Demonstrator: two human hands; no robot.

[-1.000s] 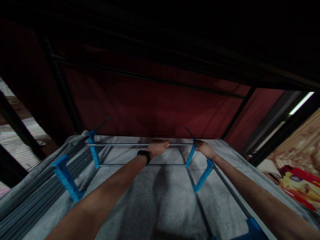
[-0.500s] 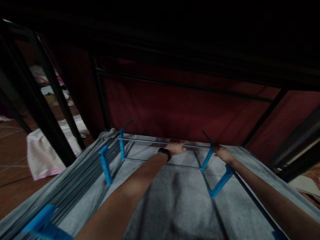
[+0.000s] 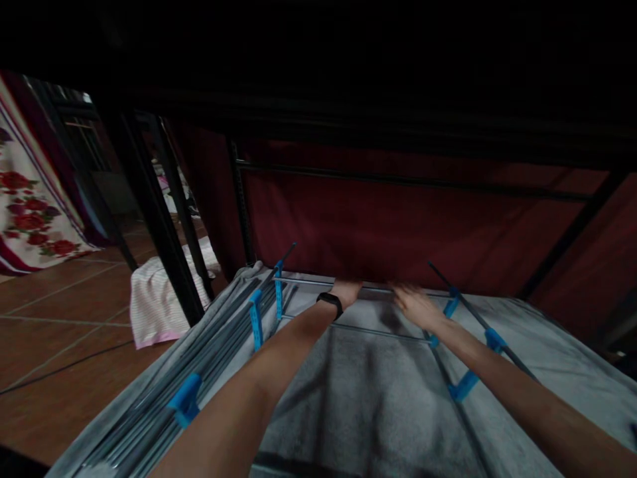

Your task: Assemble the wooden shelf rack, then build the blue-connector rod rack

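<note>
Head view: a metal rod (image 3: 303,282) spans blue brackets (image 3: 279,295), apparently to hold it above the grey blanket (image 3: 348,392). The person's left hand (image 3: 347,292) bends over it — finger closure hidden; the right hand (image 3: 414,304), loosely open, lies alongside, perhaps steadying.

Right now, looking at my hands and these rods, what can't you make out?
All in the head view:
- Left hand: its fingers, mostly hidden behind the hand itself, so its hold on the far rod is unclear.
- Right hand: whether it touches that rod, lost to blur.
- Blue brackets on the right: their middles, covered by the right arm.
- Rod bundle: some near ends, cut off by the bottom edge.
</note>
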